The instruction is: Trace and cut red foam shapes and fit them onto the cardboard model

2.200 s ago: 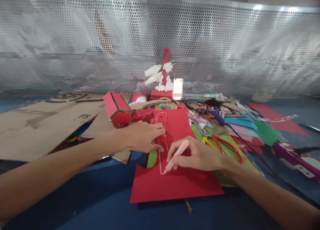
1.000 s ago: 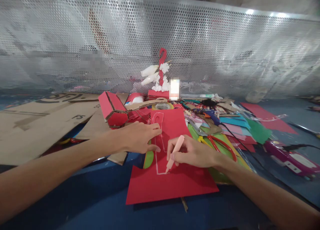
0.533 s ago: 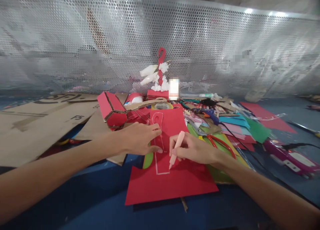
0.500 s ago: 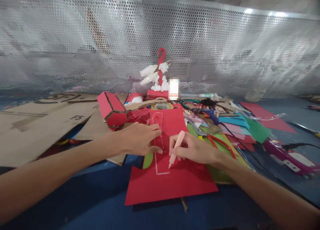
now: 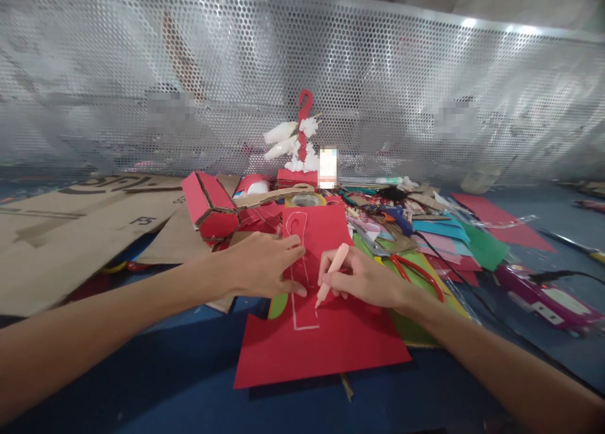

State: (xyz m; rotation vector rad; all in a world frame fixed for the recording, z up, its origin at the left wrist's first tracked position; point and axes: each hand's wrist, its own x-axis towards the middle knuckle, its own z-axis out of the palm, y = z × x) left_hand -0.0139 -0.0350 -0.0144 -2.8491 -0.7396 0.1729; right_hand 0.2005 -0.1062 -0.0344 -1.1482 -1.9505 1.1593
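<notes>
Pinched in my right hand [image 5: 354, 273] is a pale pink crayon [image 5: 333, 273], its tip down on a sheet of red paper [image 5: 350, 346]. A pale outline [image 5: 293, 308] is drawn there: a hooked top, long sides and a straight bottom line. My left hand [image 5: 265, 264] lies with fingers apart on the sheet's left side, pressing it and covering part of the outline. Behind the sheet stands a red hook-shaped piece [image 5: 304, 103] on a red box base, dressed with white buds [image 5: 281, 132] and crumpled white bits.
Red-orange-handled scissors [image 5: 420, 270], a blue glue gun [image 5: 399, 220] and coloured paper [image 5: 439, 226] crowd the right. A purple device [image 5: 543, 302] lies beyond. Cardboard sheets [image 5: 70, 232] and a red cardboard box shape [image 5: 210, 204] occupy the left. A tape roll [image 5: 305, 200] sits behind the sheet.
The crayon tip has moved up slightly from the bottom line's right end, and a short mark now shows below it. My left hand stays in place.
</notes>
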